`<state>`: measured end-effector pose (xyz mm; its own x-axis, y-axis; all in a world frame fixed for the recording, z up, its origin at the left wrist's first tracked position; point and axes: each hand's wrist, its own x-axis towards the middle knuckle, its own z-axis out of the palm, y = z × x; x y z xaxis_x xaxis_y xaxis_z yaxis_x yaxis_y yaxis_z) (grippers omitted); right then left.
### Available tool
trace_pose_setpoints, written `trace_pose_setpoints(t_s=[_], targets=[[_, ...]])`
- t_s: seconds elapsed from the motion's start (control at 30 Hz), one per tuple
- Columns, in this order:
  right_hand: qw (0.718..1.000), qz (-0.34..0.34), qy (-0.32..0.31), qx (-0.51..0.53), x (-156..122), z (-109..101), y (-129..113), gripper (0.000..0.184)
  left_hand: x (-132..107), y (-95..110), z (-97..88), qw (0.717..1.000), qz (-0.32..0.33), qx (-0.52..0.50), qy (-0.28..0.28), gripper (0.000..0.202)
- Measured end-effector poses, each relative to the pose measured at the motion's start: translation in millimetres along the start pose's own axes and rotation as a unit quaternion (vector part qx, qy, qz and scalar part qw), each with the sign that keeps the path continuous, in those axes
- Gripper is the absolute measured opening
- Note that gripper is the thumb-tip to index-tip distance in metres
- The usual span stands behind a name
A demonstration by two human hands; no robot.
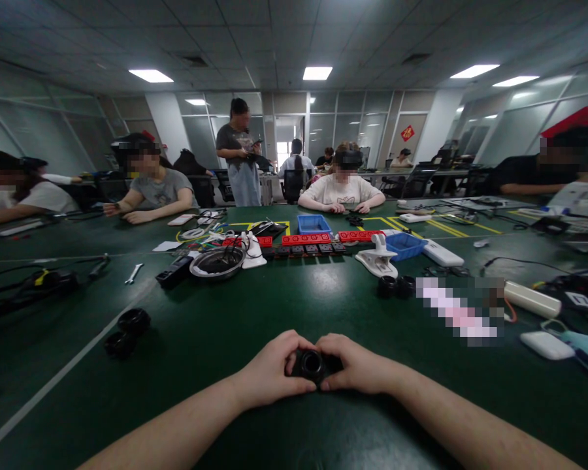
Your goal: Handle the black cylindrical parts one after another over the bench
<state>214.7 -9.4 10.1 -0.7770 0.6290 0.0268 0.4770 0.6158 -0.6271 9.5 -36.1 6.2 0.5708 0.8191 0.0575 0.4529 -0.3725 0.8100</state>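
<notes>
Near the front of the green table, a small black part with a round, ring-like opening [312,364] is held between both my hands. My left hand [277,367] curls around it from the left, thumb along the near side. From the right, my right hand [355,363] grips the same part, and the two thumbs almost meet in front of it. Its far side and ends are hidden by my fingers, so I cannot tell its exact kind. Two black round parts [127,331] lie to the left, and another black pair [396,286] sits farther off to the right.
Across the table stand a round metal dish [217,274], red slotted strips [306,239], a blue tray [314,225], another blue tray [404,254] and a white clamp [376,261]. A wrench [134,273] lies left; a white power bank [532,299] and cables lie right. Several people sit around.
</notes>
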Motion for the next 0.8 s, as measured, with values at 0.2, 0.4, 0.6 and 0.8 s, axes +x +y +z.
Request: trace_pose_setpoints(t_s=[0.2, 0.4, 0.6, 0.8], targets=[[0.998, 0.058, 0.03, -0.004, -0.5, 5.1, 0.0, 0.034, 0.9, 7.9, 2.8, 0.999, -0.012, 0.013, 0.03, 0.037], [0.973, 0.116, 0.13, -0.154, 5.3, 18.8, -10.6, 0.035, 1.7, 16.7, 15.2, 0.984, -0.078, 0.07, 0.143, 0.031], [0.96, 0.135, 0.161, -0.188, 8.4, 26.4, -13.5, 0.035, 4.1, 15.4, 16.7, 0.977, -0.077, 0.092, 0.177, 0.029], [0.995, 0.029, 0.096, -0.016, -0.8, 12.5, -4.3, 0.059, 3.8, 6.7, 2.6, 0.995, -0.019, 0.053, 0.08, 0.032]])
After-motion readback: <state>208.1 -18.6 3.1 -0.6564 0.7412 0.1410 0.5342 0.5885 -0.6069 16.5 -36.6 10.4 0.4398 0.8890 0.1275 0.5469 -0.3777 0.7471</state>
